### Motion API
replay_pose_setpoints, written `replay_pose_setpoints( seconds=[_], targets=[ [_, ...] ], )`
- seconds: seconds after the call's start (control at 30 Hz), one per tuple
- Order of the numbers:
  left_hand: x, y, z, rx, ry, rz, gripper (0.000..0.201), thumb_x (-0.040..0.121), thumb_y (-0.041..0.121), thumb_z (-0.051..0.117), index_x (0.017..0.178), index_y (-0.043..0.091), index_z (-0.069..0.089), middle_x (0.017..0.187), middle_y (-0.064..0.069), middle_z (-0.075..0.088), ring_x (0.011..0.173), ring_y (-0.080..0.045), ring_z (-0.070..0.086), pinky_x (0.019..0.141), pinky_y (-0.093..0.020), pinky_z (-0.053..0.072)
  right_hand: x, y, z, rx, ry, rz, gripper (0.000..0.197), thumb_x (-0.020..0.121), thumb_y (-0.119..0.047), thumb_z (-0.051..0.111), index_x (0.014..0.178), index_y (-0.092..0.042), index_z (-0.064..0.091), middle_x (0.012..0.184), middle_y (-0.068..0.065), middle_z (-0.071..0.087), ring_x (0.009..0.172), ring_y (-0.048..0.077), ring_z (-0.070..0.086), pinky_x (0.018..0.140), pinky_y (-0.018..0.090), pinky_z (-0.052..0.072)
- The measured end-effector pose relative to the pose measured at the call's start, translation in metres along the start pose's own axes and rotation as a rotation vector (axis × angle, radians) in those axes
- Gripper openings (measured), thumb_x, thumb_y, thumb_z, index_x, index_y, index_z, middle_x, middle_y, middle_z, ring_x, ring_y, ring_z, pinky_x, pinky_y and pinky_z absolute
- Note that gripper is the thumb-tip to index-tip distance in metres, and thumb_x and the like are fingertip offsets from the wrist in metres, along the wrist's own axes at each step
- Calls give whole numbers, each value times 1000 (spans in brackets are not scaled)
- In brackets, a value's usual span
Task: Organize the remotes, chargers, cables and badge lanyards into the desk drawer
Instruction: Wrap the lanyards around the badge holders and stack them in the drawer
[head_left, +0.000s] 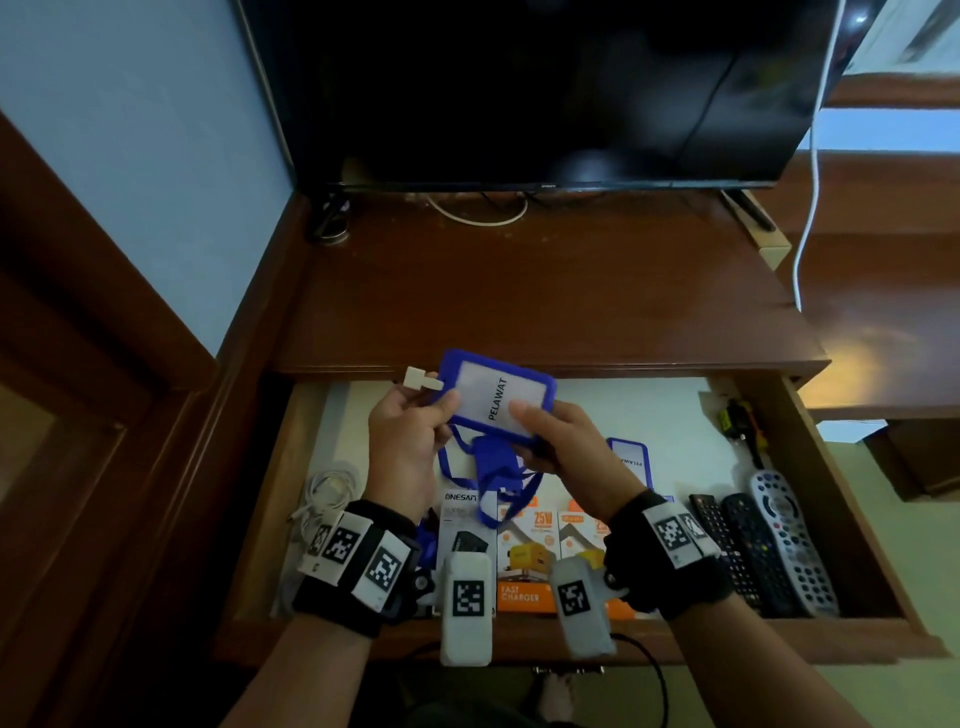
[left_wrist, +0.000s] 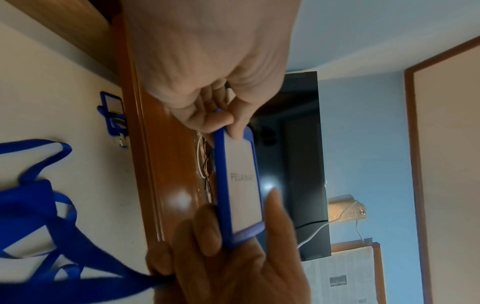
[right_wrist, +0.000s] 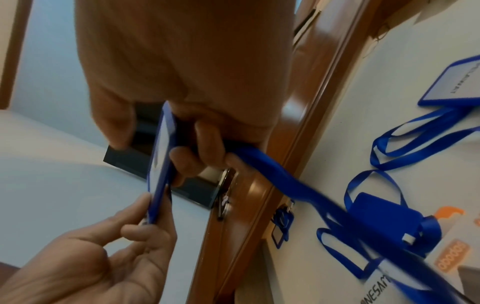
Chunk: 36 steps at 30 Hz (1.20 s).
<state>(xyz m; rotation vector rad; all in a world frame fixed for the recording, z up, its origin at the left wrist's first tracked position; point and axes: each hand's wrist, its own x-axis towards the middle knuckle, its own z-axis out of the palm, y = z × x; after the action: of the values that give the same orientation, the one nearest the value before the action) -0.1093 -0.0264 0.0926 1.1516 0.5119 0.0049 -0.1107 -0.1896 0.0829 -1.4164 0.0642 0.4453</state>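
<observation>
Holding the blue badge holder (head_left: 496, 397) above the open drawer (head_left: 810, 431), near its back edge, both hands pinched its short ends: left hand (head_left: 410, 431), right hand (head_left: 563, 439). Its long axis spanned the hands; the lanyard (head_left: 485, 480) hung below.

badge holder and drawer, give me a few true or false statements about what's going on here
1. Both hands hold the blue badge holder above the open drawer. True; left hand, right hand.
2. The card in it reads PELAWAT. True.
3. The remotes lie at the drawer's left end. False: they lie at its right end; a white cable lies at the left.
4. The drawer holds no other badge holder. False: a second badge holder lies on its floor.
5. The charger boxes sit along the drawer's front. True.
</observation>
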Motion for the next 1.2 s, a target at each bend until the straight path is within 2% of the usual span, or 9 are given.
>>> replay_pose_setpoints(
  seconds=[0.13, 0.2, 0.3, 0.4, 0.63, 0.73, 0.9, 1.03, 1.2],
  targets=[
    [0, -5, -9, 54, -100, -118, 16, 79, -4, 67, 91, 7, 62, 84, -5, 68, 68, -12, 60, 49, -15, 42, -10, -11, -10, -69, 11, -20, 8, 92, -11, 59, 96, -7, 64, 78, 1, 70, 60, 7, 62, 52, 14, 46],
    [-2, -7, -15, 136, -215, -198, 18, 77, 2, 71, 92, 7, 63, 85, -5, 69, 67, -11, 62, 47, -14, 41, -18, -18, -17, -119, 14, -19, 7, 91, -11, 59, 94, -8, 65, 84, 6, 72, 68, 17, 65, 59, 19, 52],
    [-4, -11, -20, 248, -335, -264, 28, 72, 11, 75, 95, 7, 59, 96, -11, 69, 75, -16, 65, 52, -18, 45, -27, -20, -27, -181, 19, 4, 8, 89, -13, 61, 94, -10, 67, 96, 19, 71, 97, 52, 58, 85, 47, 48],
    [-5, -12, -22, 355, -427, -304, 39, 76, 8, 73, 112, 6, 59, 110, -18, 67, 93, -28, 58, 64, -24, 44, -34, -18, -30, -231, -19, 7, 13, 87, -14, 63, 95, -6, 68, 96, 23, 69, 98, 60, 49, 84, 54, 44],
    [-11, -7, -29, 616, -626, -288, 27, 78, 9, 73, 103, 2, 65, 106, -20, 68, 96, -29, 63, 80, -33, 52, -39, -10, -28, -358, -10, -37, 11, 86, -12, 66, 90, -1, 68, 75, 1, 71, 57, 5, 60, 52, 12, 44],
    [-15, -14, -31, 606, -622, -293, 25, 82, 6, 68, 106, 1, 64, 108, -18, 68, 102, -30, 64, 89, -39, 52, -41, -3, -25, -367, 44, -40, 16, 87, -12, 66, 93, 3, 66, 76, 1, 68, 53, -2, 60, 51, 10, 43],
    [-23, -12, -36, 728, -572, -234, 12, 82, 9, 70, 94, 8, 67, 97, -15, 70, 85, -24, 63, 72, -28, 52, -46, 6, -25, -433, 47, 38, 22, 85, -25, 68, 95, -5, 68, 76, -4, 71, 60, 3, 63, 54, 14, 47],
    [-25, -7, -42, 610, -388, -180, 10, 86, 5, 65, 95, 8, 67, 100, -18, 70, 87, -30, 64, 70, -30, 50, -56, 4, -17, -480, -3, 50, 27, 91, -22, 63, 70, -7, 58, 43, -14, 52, 39, -2, 44, 43, 11, 34],
    [-33, -21, -39, 585, -126, -76, 5, 85, 10, 68, 88, 13, 66, 89, -12, 71, 77, -22, 64, 72, -32, 54, -68, 5, 13, -629, -128, -35, 24, 93, -22, 59, 70, -16, 57, 57, -7, 48, 46, 0, 41, 47, 12, 34]
  ],
)
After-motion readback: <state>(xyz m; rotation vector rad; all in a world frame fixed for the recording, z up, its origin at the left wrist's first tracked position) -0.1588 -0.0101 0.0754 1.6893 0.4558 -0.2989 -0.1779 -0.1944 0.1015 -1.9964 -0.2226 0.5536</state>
